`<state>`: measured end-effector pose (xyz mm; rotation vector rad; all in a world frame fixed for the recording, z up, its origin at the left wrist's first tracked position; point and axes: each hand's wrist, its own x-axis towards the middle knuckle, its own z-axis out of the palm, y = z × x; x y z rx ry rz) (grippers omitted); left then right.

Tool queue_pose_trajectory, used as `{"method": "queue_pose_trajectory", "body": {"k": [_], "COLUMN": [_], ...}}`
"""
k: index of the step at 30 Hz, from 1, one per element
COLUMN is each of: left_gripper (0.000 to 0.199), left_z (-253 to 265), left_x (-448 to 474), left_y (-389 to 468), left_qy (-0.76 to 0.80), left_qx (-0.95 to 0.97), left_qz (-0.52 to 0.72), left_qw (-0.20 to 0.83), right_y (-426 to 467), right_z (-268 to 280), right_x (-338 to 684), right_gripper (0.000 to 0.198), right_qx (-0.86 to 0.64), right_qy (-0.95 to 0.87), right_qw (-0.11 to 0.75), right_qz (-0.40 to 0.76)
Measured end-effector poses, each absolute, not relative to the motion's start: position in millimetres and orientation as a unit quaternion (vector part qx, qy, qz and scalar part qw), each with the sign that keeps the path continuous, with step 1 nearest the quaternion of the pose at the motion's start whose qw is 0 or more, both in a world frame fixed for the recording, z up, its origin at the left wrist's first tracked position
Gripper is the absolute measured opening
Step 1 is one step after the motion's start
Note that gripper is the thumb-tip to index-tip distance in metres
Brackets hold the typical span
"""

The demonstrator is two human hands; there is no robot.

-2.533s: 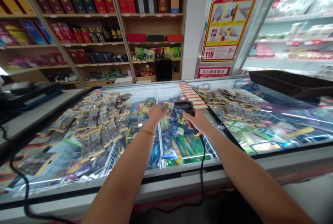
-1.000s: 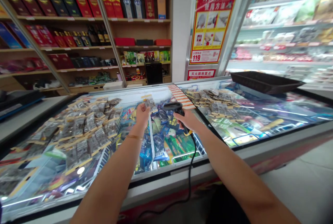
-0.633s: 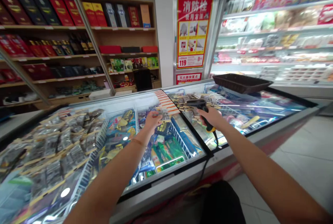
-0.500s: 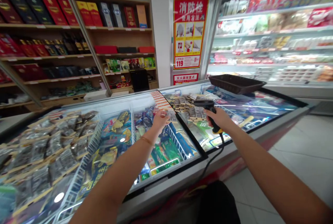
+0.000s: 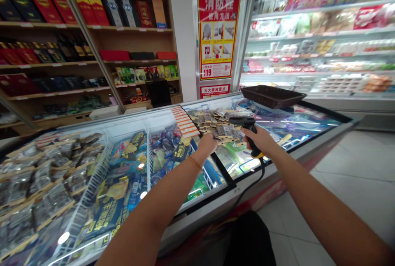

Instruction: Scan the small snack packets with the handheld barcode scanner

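Observation:
My right hand (image 5: pixel 258 139) is wrapped round the grip of a black barcode scanner (image 5: pixel 245 121), which has a yellow base and a trailing cable. The scanner's head points left over a pile of small clear packets on brown cards (image 5: pixel 224 128), lying on the freezer's glass top. My left hand (image 5: pixel 207 144) is closed at the near left edge of that pile. A dark end of a small packet (image 5: pixel 217 138) shows at its fingertips; the rest is hidden. Many similar carded packets (image 5: pixel 46 175) cover the glass on the left.
Under the chest freezer's (image 5: pixel 243 192) glass lie bagged foods in wire baskets (image 5: pixel 100 163). An orange-and-white striped strip (image 5: pixel 185 122) lies left of the pile. A dark brown tray (image 5: pixel 273 96) rests at the far right. Stocked shelves (image 5: pixel 129 27) and a lit fridge (image 5: pixel 321 56) stand behind.
My left hand has moved right with the small packet, from over the left glass to the pile's edge. My right hand still holds the scanner in about the same place. The view has shifted slightly.

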<state>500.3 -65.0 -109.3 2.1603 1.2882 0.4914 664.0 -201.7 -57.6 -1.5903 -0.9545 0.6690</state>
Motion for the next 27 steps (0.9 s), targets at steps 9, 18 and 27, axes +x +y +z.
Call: {"method": "queue_pose_trajectory", "body": {"k": [9, 18, 27], "left_gripper": [0.040, 0.030, 0.047], "left_z": [-110.1, -105.0, -70.0], "left_x": [447.9, 273.4, 86.6], "left_y": [-57.3, -18.8, 12.1], "left_qy": [0.490, 0.598, 0.751], "left_qx": [0.805, 0.709, 0.589], "left_qz": [0.235, 0.336, 0.291], "left_qw": [0.238, 0.163, -0.070], "right_y": [-173.1, -120.1, -88.4], "right_z": [-61.1, -66.4, -87.3], "right_x": [614.2, 515.7, 435.6], "right_gripper": [0.024, 0.028, 0.029], "right_qx": [-0.663, -0.610, -0.556], "right_qy": [-0.434, -0.449, -0.485], "right_qw": [0.529, 0.545, 0.537], "right_qz": [0.303, 0.361, 0.409]}}
